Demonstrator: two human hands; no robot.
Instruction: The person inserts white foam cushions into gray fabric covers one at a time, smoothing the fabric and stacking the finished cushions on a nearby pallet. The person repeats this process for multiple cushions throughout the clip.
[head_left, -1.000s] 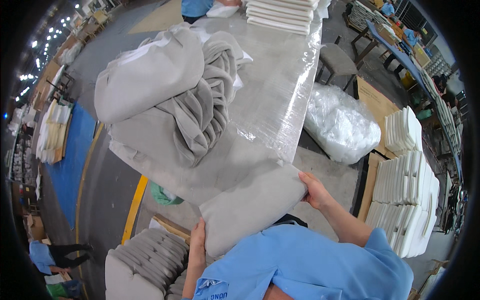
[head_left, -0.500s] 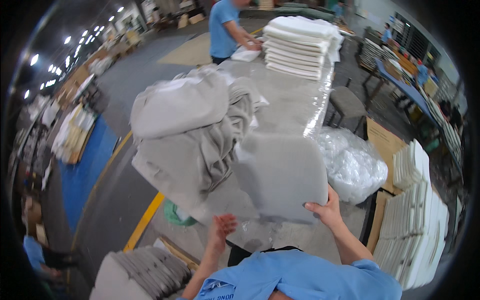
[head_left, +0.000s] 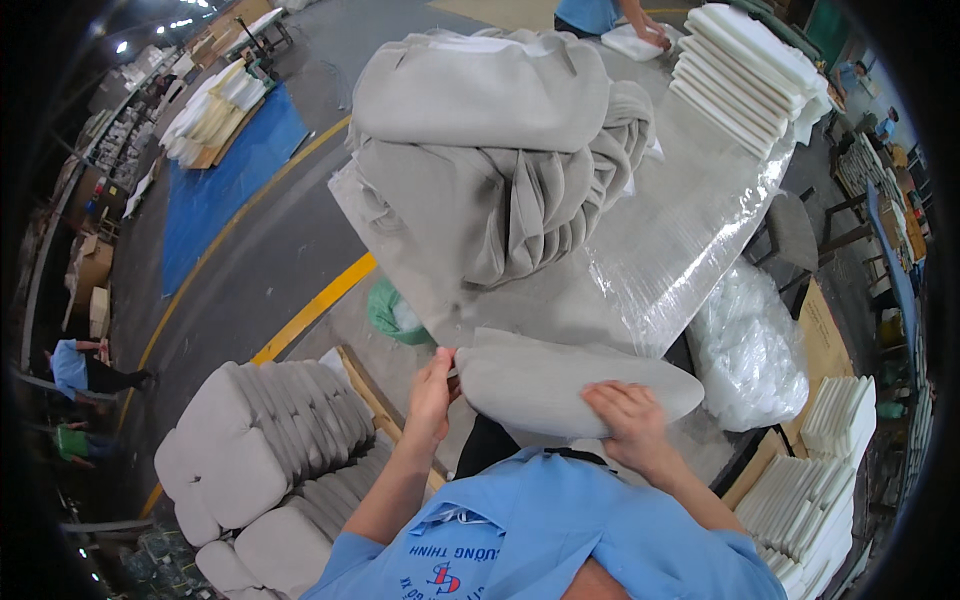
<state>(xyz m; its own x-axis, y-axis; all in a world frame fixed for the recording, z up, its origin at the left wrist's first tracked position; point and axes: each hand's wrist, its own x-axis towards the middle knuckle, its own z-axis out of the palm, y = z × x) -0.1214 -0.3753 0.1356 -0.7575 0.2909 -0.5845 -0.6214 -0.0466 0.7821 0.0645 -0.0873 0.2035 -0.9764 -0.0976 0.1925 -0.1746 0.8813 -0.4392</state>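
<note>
Close to my body, a light grey fabric-covered seat cushion point(head_left: 540, 385) stands tilted at the near edge of the table. My left hand point(head_left: 432, 395) grips its left corner, the fingertips partly hidden at the edge. On the cushion's near face, toward its right side, my right hand point(head_left: 630, 420) lies with fingers stretched out, slightly blurred. Beyond it, a heap of loose grey fabric covers point(head_left: 480, 100) rises on the plastic-wrapped table point(head_left: 650, 270).
Grey cushions point(head_left: 250, 430) are stacked at my lower left, white foam pads point(head_left: 815, 480) at my lower right. A clear plastic bundle point(head_left: 750, 350) lies right of the table, a green bag point(head_left: 395, 310) left. Across the table, a person's hands touch white material beside a foam stack point(head_left: 735, 85).
The cushion has come nearer and tipped up toward me. My left hand, empty before, now grips its corner; my right hand has shifted from its right edge onto its face. The view has tilted downward.
</note>
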